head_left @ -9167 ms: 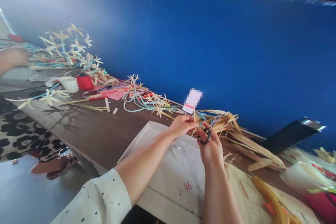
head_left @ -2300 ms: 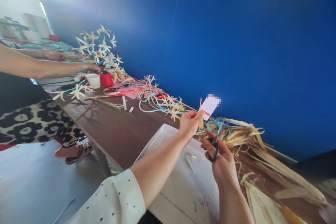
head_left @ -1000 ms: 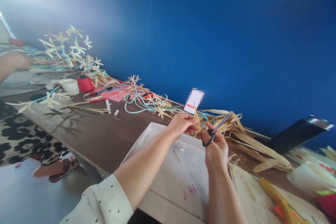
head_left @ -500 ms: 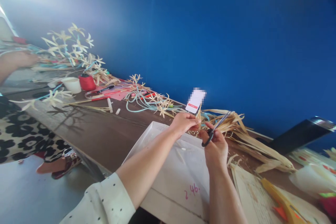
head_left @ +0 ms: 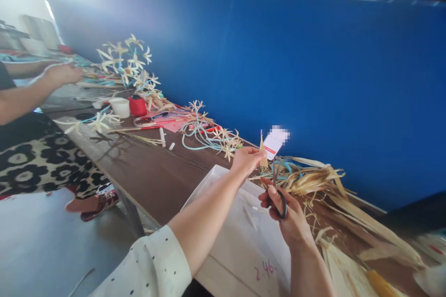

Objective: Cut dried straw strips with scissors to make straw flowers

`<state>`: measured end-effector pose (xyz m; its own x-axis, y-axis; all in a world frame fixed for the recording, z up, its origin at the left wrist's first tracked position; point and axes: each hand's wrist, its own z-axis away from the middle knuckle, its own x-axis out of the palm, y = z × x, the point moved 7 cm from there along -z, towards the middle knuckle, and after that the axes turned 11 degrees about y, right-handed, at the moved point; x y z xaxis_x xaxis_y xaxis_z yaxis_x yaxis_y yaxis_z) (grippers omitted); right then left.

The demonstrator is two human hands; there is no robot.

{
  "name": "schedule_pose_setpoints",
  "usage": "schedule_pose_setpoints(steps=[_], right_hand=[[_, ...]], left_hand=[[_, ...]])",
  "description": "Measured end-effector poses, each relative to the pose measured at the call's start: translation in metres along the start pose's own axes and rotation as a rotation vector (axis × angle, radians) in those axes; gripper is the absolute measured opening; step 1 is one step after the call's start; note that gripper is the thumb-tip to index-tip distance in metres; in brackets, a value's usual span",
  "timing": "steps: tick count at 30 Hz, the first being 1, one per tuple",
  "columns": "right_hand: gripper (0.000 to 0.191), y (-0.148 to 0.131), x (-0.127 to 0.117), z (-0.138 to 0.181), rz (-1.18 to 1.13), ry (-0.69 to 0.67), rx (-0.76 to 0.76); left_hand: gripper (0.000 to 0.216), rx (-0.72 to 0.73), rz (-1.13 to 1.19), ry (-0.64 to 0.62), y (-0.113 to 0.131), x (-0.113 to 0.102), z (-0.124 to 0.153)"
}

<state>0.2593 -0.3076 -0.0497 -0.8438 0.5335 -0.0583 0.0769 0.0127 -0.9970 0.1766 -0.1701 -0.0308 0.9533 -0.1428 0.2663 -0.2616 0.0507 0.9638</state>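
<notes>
My left hand (head_left: 248,161) pinches a small pointed piece of dried corn husk (head_left: 263,148), its tip standing up. In my right hand (head_left: 291,216) is a pair of scissors (head_left: 283,206) with black handles; the blades point up, just right of the husk piece. Whether they touch it I cannot tell. Both hands are over a shallow white box lid (head_left: 240,236) with pink writing and a few scraps in it. Behind them a phone (head_left: 274,145) with a lit screen leans near the blue wall. A heap of dried husks (head_left: 317,181) lies to the right.
Husk flowers on pale blue stems (head_left: 130,62), a red thread spool (head_left: 138,106), a white cup (head_left: 120,107) and loose blue cords (head_left: 198,137) lie along the brown table (head_left: 156,199). At the left a co-worker's hand (head_left: 64,74) is over the table. The blue wall (head_left: 313,69) bounds the back.
The view has swung left. My right hand has turned the scissors from slanting right to nearly upright, with the blades now nearer the husk piece. The left hand keeps its pinch.
</notes>
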Motion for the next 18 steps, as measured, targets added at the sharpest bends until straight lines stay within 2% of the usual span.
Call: schedule_pose_setpoints(steps=[5,11,18], right_hand=[[0.05,0.0,0.006,0.0,0.132,-0.045,-0.007],[0.048,0.0,0.005,-0.001,0.228,-0.01,-0.029],[0.049,0.003,0.004,-0.002,0.226,0.027,-0.005]], left_hand=[[0.026,0.025,-0.047,0.045,0.008,-0.003,0.003],[0.023,0.097,-0.117,0.077,0.022,-0.008,0.013],[0.026,0.085,-0.113,0.061,0.018,-0.005,0.013]])
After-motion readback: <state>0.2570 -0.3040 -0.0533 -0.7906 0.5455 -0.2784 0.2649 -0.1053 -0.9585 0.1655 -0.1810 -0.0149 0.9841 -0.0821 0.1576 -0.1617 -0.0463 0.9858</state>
